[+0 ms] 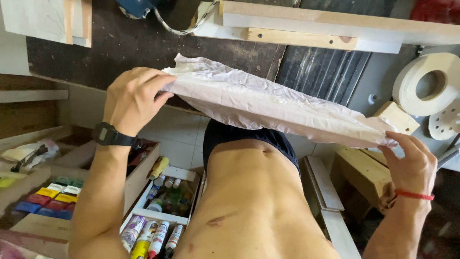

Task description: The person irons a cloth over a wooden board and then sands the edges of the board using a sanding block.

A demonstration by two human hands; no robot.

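Both hands hold a crumpled white sheet [268, 103] stretched in the air between them, above the near edge of the dark worktop [143, 48]. The left hand [134, 98] pinches the far-left corner, fingers curled over the top edge and thumb beneath. The right hand [414, 165] pinches the near-right end between thumb and fingertips — its grip is pressed together on the sheet's thin edge.

The sheet looks light and limp, creased all over with fine wrinkles; it could be thin paper or a soft plastic film, and the view does not settle which. It sags slightly along its length, so it has no stiffness of its own and keeps its shape only by tension from the two ends. It would likely tear or slip if pulled from one point, so corners and edges, taken with a flat pinch, are the sound places to hold.

Round about, the materials are harder: pale wooden battens [335, 29] lie across the far side, a broad roll of cream edging tape [426, 84] sits at the right beside a small wooden block [395, 117], and a perforated sanding disc [443, 122] lies near it. Low on the left, an open tray [163, 211] holds upright spray cans and tubes — smooth, round and glossy.
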